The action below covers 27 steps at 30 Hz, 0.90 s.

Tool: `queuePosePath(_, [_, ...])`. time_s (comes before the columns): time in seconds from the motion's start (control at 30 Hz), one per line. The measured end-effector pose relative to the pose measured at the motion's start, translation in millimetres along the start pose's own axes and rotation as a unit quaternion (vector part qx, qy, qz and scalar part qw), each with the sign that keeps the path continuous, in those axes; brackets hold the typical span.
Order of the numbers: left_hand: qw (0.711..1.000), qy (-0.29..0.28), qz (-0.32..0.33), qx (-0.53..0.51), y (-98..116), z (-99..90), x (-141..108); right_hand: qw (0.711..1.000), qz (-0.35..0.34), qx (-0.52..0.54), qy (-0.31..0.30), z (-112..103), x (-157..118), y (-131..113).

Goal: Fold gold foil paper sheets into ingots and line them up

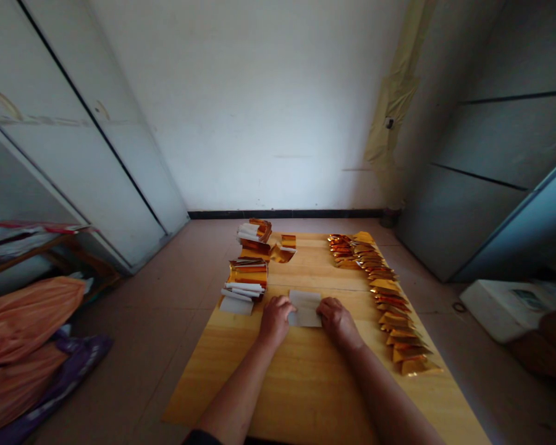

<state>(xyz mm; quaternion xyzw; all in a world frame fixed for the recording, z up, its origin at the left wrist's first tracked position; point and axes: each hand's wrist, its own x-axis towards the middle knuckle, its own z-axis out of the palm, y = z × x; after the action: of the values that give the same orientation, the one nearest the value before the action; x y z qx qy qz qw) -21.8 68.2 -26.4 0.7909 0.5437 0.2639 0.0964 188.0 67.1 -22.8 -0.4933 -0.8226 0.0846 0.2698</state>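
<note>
A pale grey-white sheet of paper (305, 308) lies on the wooden table between my two hands. My left hand (277, 316) grips its left edge with curled fingers, and my right hand (337, 320) has hold of the right edge the same way. Left of my hands are curled stacks of gold foil paper (250, 272) with white backs, and one white sheet (236, 306) sticks out at the near end. A long row of folded gold paper pieces (391, 303) runs down the table's right side. Loose curled gold sheets (285, 252) lie toward the far edge.
The wooden table (278, 383) stands on a tiled floor before a white wall. Grey cabinets (92, 142) rise at the left. Orange plastic bags (23, 321) and a purple bag (81, 364) lie at lower left. A white box (500, 309) sits on the right.
</note>
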Motion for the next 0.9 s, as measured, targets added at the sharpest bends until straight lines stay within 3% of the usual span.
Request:
queuePosePath(0.3, [0.997,-0.014,0.002,0.072,21,-9.2,1,0.992,0.071,-0.069,-0.079,-14,10,-18])
queuePosePath(0.43, [0.991,-0.001,0.006,0.130,27,-2.4,5,0.979,0.139,-0.125,-0.078,-14,18,-34])
queuePosePath(0.6, [0.989,-0.003,0.058,0.136,26,4.4,2,0.963,0.198,-0.165,-0.072,-10,22,-46])
queuePosePath(0.77, [0.990,-0.021,0.071,0.122,23,3.9,-1,0.961,0.235,-0.116,-0.089,-13,22,-34])
queuePosePath(0.9, [0.990,-0.033,0.065,0.117,23,1.9,-3,0.968,0.234,-0.062,-0.064,-15,24,-16])
